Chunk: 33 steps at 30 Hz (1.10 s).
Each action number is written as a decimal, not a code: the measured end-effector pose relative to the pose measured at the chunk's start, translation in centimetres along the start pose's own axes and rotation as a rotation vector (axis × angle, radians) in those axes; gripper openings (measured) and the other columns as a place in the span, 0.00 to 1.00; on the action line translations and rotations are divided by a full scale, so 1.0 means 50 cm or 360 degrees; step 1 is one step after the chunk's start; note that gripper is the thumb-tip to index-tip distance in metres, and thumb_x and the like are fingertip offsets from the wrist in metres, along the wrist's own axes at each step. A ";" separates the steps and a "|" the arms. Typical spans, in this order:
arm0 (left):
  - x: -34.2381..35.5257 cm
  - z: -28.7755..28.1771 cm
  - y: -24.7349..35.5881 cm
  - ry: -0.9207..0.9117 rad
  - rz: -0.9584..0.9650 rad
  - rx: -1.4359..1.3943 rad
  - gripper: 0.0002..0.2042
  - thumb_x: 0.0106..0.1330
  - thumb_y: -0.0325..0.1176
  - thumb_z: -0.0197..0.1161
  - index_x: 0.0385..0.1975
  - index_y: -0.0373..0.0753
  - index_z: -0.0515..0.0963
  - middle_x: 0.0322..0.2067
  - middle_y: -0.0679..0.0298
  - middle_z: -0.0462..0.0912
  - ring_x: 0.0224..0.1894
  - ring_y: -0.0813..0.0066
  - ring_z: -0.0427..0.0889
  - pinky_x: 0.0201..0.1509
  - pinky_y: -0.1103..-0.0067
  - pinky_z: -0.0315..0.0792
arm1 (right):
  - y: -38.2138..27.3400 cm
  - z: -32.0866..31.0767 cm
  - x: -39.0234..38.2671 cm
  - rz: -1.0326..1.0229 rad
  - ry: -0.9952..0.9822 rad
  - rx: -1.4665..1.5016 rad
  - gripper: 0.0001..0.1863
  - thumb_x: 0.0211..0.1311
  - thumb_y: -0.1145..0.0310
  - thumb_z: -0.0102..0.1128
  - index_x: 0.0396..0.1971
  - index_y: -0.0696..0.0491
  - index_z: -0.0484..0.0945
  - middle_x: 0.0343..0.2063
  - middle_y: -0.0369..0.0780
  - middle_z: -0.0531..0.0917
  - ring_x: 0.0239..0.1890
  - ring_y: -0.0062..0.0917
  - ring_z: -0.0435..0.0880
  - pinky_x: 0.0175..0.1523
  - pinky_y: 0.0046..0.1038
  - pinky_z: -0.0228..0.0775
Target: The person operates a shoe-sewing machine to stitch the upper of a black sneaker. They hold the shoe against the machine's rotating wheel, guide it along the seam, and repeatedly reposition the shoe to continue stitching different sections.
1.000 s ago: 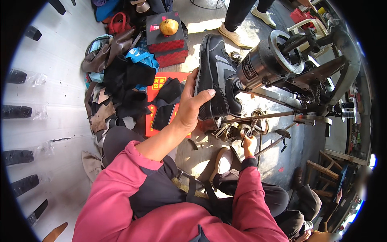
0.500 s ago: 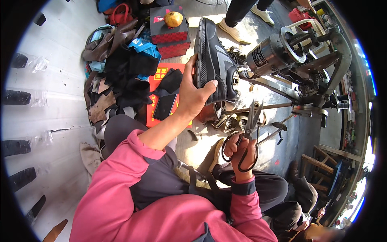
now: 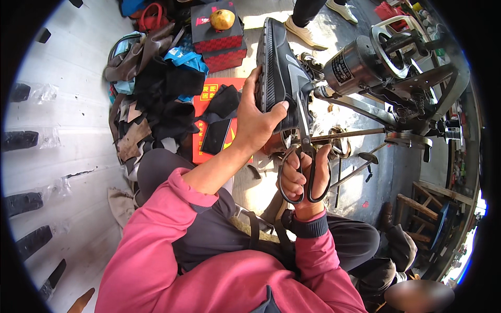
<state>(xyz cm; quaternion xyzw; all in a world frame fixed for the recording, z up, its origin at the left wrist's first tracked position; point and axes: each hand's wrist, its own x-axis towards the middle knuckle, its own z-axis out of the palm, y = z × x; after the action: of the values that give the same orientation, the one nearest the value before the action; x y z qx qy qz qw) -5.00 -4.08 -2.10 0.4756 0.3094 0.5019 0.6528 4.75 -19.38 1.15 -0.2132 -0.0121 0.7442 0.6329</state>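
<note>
My left hand [image 3: 259,119] grips a black and grey sneaker [image 3: 284,68] by its heel end, with the thumb across its side. The shoe is held up, toe away from me, its ridged sole facing left. In my right hand [image 3: 309,177] is a pair of scissors [image 3: 305,136] with large black handle loops, fingers through them. The blades point away from me and lie against the shoe's right side near its opening. They look nearly closed, and whether anything is between them I cannot tell.
A metal shoe-sewing machine [image 3: 360,65] stands right of the shoe. Leather and fabric scraps [image 3: 167,104] pile up on the left. Beyond them, a round fruit [image 3: 222,20] sits on stacked boxes [image 3: 224,57]. A phone [image 3: 215,136] lies on a red box [image 3: 201,154]. Another person's shoes [image 3: 305,35] are at the far side.
My right hand has brought the scissors left and up to the sneaker, and the blades now overlap its side. My left hand keeps its hold on the shoe.
</note>
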 end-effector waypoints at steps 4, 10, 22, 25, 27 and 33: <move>0.001 0.001 -0.003 -0.0007 -0.0029 0.0006 0.42 0.60 0.28 0.70 0.75 0.29 0.58 0.62 0.53 0.73 0.62 0.68 0.77 0.69 0.73 0.71 | 0.003 0.005 0.001 -0.0034 0.0047 0.0064 0.42 0.73 0.23 0.39 0.36 0.54 0.71 0.13 0.28 0.65 0.09 0.15 0.59 0.14 0.20 0.56; 0.006 -0.001 0.001 -0.0011 0.0001 0.0080 0.42 0.60 0.27 0.70 0.75 0.29 0.58 0.63 0.53 0.73 0.62 0.68 0.77 0.68 0.73 0.71 | 0.003 -0.001 0.009 -0.0036 0.0007 -0.0112 0.41 0.75 0.24 0.35 0.35 0.53 0.73 0.13 0.28 0.62 0.10 0.15 0.57 0.15 0.20 0.48; 0.036 -0.033 0.022 -0.0211 -0.0478 -0.0546 0.38 0.66 0.31 0.64 0.77 0.41 0.59 0.58 0.58 0.78 0.55 0.69 0.84 0.59 0.73 0.81 | -0.113 -0.023 -0.068 0.0092 0.0094 -0.1131 0.47 0.65 0.15 0.38 0.26 0.54 0.69 0.17 0.31 0.67 0.17 0.17 0.65 0.23 0.21 0.58; 0.041 -0.035 0.029 -0.0283 -0.0517 -0.0657 0.40 0.63 0.32 0.67 0.76 0.35 0.59 0.60 0.57 0.76 0.58 0.70 0.81 0.64 0.75 0.77 | -0.164 -0.017 -0.063 0.0250 -0.0005 -0.1089 0.48 0.67 0.16 0.35 0.29 0.56 0.72 0.15 0.31 0.66 0.15 0.18 0.65 0.21 0.21 0.57; 0.049 -0.035 0.039 -0.0341 -0.0502 -0.0682 0.41 0.63 0.32 0.67 0.78 0.37 0.57 0.61 0.56 0.76 0.59 0.68 0.82 0.64 0.73 0.79 | -0.194 -0.007 -0.051 0.0352 -0.0009 -0.1071 0.51 0.68 0.17 0.34 0.33 0.58 0.75 0.15 0.32 0.67 0.15 0.19 0.65 0.22 0.22 0.58; 0.056 -0.041 0.066 -0.0441 -0.0441 -0.0506 0.44 0.62 0.34 0.67 0.79 0.38 0.54 0.63 0.54 0.75 0.61 0.66 0.81 0.64 0.71 0.79 | -0.229 0.050 -0.026 0.0525 0.0058 -0.1176 0.44 0.80 0.29 0.32 0.37 0.60 0.79 0.15 0.33 0.68 0.16 0.18 0.65 0.24 0.22 0.59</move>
<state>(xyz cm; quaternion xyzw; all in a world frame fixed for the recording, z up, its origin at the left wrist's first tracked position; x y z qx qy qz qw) -7.15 -0.63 0.47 0.3843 0.1962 0.3799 0.8182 14.78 -17.70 7.10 -0.4384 -0.2332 0.7775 0.3860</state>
